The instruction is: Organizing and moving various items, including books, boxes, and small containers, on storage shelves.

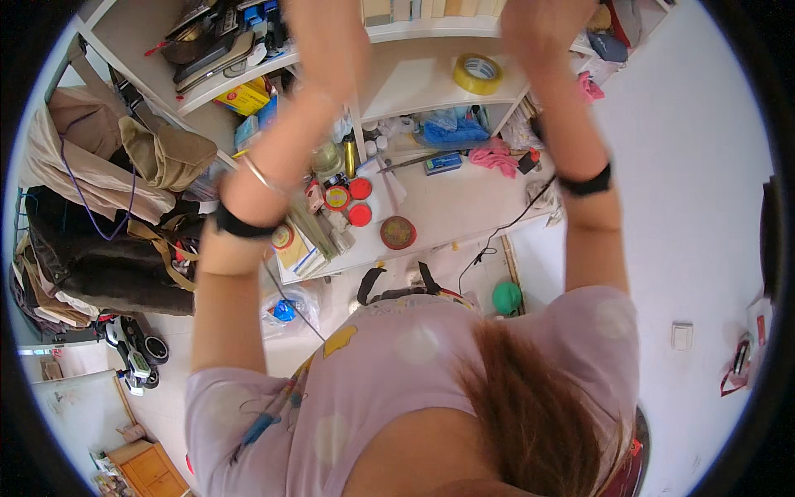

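Books (435, 9) sit on the shelf (431, 31) between the raised left hand (330, 37) and right hand (542, 26) (fingers cut off up top, so can't tell if they're gripping tbh).

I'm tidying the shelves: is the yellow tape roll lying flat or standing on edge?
Flat: the tape roll rests on the shelf, its ring face up.

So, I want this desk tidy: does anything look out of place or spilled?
The black cord trails across the white desk and dangles over its front edge, which looks untidy; a pink cloth lies crumpled on it. I see no spill.
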{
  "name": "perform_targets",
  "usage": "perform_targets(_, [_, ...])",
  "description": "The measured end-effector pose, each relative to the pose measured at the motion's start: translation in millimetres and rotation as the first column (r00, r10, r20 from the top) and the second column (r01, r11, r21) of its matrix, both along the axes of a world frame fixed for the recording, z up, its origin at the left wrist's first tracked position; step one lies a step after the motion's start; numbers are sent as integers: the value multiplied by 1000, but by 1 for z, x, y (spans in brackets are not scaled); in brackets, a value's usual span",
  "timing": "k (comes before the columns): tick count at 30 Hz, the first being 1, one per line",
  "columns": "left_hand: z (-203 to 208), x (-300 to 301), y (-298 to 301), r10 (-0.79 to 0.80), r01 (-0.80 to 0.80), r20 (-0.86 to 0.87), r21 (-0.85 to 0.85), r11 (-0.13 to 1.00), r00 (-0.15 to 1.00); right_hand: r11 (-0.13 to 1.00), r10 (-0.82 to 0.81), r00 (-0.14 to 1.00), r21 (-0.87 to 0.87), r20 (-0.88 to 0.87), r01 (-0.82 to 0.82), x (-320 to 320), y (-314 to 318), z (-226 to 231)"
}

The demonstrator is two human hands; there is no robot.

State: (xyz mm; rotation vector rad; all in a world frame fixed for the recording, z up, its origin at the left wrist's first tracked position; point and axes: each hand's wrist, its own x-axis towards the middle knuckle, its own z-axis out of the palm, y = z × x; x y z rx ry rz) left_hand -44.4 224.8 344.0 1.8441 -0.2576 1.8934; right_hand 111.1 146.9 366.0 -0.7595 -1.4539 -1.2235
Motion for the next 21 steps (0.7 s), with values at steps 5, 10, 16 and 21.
perform_targets(5, [-132, -6, -81, -425, 167, -224, -688, 707, 877, 694, 256, 963, -708, 78, -128, -48, -42, -110])
perform_targets(10, [-100, -10, -118, -233, 154, -286, -273, 950, 929, 181, -56, -204, 191, -977, -965, -12, -34, -251])
perform_targets(16, [-192, 4, -67, 272, -79, -803, 273, 959, 530, -49, -385, -645, 713, -660, -700, -38, -86, -192])
perform_targets(21, [-253, -29, -33, 224, -580, -735, -271, 768, 640, -136, 110, 2, -17, -994, -990, 43, -80, -177])
